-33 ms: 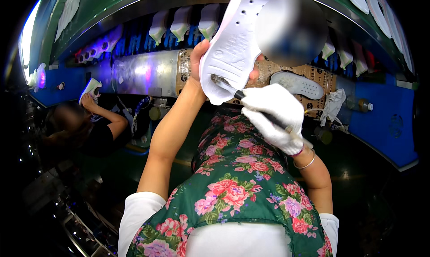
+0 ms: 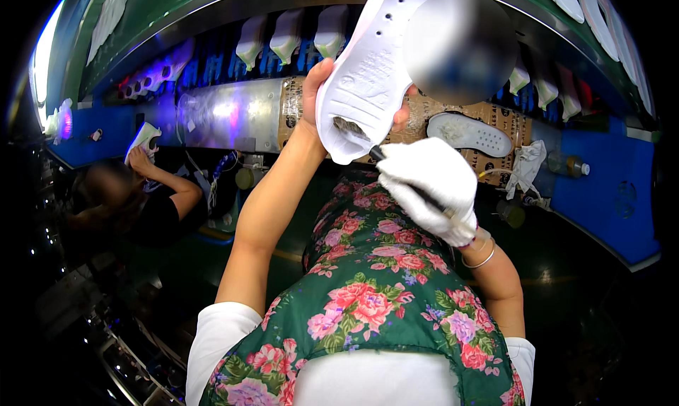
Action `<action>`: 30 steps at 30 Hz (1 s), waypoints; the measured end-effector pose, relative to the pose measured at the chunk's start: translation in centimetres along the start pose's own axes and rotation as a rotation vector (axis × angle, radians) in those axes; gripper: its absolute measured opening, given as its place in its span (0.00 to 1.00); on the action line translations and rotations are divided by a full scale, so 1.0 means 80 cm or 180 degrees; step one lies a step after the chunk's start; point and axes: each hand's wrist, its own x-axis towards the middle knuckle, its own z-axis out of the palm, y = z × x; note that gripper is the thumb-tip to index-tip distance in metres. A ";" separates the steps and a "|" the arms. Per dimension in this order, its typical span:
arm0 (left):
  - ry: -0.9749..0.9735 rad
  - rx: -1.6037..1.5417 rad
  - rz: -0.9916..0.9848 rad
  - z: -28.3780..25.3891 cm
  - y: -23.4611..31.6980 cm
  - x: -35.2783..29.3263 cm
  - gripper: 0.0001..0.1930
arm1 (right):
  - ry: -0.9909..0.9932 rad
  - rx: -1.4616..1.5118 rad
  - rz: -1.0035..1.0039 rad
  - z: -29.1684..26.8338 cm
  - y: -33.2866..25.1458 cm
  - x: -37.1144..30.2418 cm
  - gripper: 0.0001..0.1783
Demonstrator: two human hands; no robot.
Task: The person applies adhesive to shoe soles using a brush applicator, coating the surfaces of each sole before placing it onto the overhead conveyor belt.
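My bare left hand (image 2: 315, 88) is closed round a white shoe sole (image 2: 364, 73), gripping it from beneath with fingertips showing at its right edge. The sole stands tilted upright, with small holes toward its top and raised ridges lower down. In a white knit glove, my right hand (image 2: 431, 183) is closed on a brush (image 2: 377, 153) with a black handle. Its dark, splayed bristles lie inside the sole's lower end, against the inner surface. A round blurred patch hides part of the sole's upper right.
A grey perforated sole (image 2: 470, 134) lies on the cardboard-covered bench (image 2: 414, 116), near a crumpled white cloth (image 2: 527, 167) and a clear bottle (image 2: 568, 165). White shoe parts (image 2: 286, 37) hang in a row behind. At left, a co-worker's hand (image 2: 141, 164) holds a white piece.
My right hand has shifted slightly to the left with the brush, and the bristles are spread wider inside the sole. My left hand and the sole have hardly moved.
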 end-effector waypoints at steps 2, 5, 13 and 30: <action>0.0841 0.0593 -0.0309 0.014 0.003 -0.003 0.55 | -0.0128 0.0302 0.0065 0.010 -0.015 -0.009 0.16; 0.0430 0.0182 -0.0046 0.005 -0.004 0.000 0.48 | -0.0083 0.1356 0.0685 -0.001 -0.013 -0.005 0.13; 0.0420 0.0657 -0.0139 0.012 -0.003 0.007 0.56 | -0.0150 0.0426 0.0367 0.011 -0.011 -0.016 0.15; 0.0813 0.0453 -0.0006 0.009 -0.008 -0.015 0.53 | -0.0089 0.1723 0.1684 0.005 -0.016 -0.015 0.12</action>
